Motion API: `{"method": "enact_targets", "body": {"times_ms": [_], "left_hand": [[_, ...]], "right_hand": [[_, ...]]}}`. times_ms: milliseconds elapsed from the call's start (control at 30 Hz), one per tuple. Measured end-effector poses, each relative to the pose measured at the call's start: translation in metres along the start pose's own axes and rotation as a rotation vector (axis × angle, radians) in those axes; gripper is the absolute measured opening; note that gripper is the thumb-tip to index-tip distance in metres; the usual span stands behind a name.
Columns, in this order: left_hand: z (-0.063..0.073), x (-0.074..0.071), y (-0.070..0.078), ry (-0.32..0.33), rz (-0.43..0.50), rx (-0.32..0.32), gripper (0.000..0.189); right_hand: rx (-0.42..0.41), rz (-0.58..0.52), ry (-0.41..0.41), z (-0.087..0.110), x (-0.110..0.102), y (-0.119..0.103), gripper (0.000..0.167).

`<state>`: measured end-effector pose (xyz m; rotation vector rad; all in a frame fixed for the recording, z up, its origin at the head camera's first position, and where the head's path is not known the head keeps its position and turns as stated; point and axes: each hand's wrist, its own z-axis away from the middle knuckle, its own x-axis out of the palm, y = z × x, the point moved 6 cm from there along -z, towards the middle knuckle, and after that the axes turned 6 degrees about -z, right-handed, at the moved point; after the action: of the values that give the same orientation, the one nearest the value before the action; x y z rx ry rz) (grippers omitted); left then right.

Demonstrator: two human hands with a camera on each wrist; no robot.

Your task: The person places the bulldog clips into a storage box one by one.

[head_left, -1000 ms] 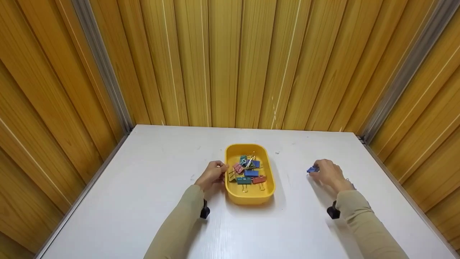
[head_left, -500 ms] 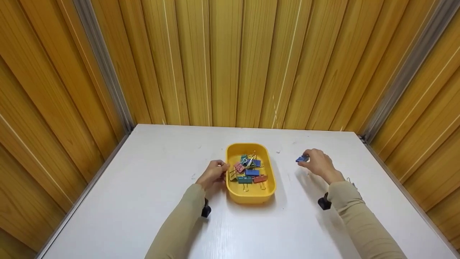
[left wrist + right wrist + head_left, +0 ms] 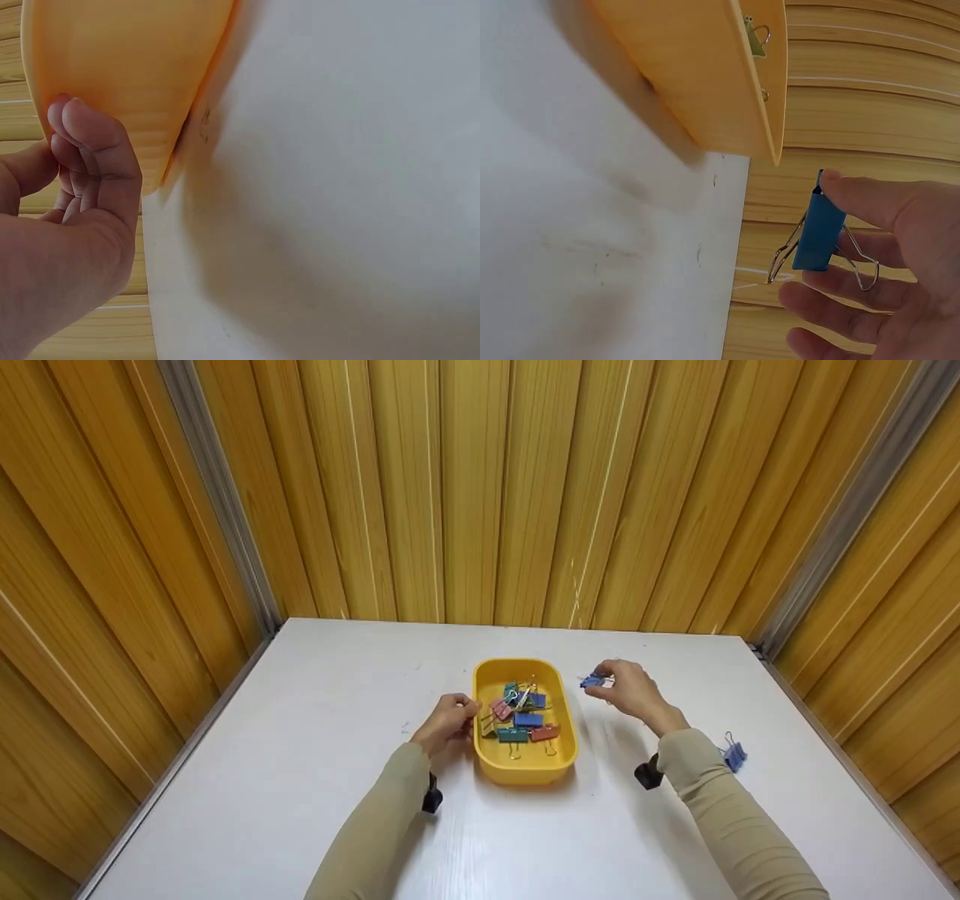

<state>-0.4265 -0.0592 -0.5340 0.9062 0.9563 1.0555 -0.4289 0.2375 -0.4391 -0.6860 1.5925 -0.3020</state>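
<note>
A yellow plastic bin (image 3: 525,776) stands on the white table, with several binder clips in it: blue (image 3: 529,721), green (image 3: 513,735), red (image 3: 544,733) and pink ones among them. My left hand (image 3: 448,721) pinches the bin's left rim between thumb and fingers. Right of the bin, above the table, my right hand (image 3: 631,690) holds a blue binder clip (image 3: 820,231) between thumb and fingertips. Both wire handles of that clip are folded outward in the right wrist view. Another blue binder clip (image 3: 735,757) lies on the table beside my right forearm.
The white table (image 3: 225,780) meets yellow wood-grain panels (image 3: 469,495) at the back and sides. Grey metal posts (image 3: 217,495) stand at its rear corners.
My right hand has lifted the blue binder clip and carried it left, closer to the bin. The second blue clip, formerly mostly hidden by the right wrist, now shows. My left hand stays put.
</note>
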Motion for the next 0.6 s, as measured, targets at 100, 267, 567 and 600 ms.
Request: {"method": "enact_targets", "body": {"times_ms": [100,267,567,600], "left_hand": [[-0.001,0.000,0.001,-0.010,0.004,0.002,0.016],[-0.001,-0.003,-0.001,0.010,-0.007,-0.029,0.015],[0.001,-0.007,-0.003,0.020,-0.021,-0.037,0.015],[0.001,-0.007,-0.003,0.021,-0.022,-0.036,0.015]], "right_hand": [[-0.014,-0.018,-0.001,-0.004,0.005,-0.012,0.038],[-0.062,-0.055,-0.011,-0.011,0.019,-0.033,0.039],[-0.105,-0.116,-0.022,-0.019,0.045,-0.055,0.040],[-0.107,-0.132,-0.024,-0.019,0.047,-0.055,0.040]]}}
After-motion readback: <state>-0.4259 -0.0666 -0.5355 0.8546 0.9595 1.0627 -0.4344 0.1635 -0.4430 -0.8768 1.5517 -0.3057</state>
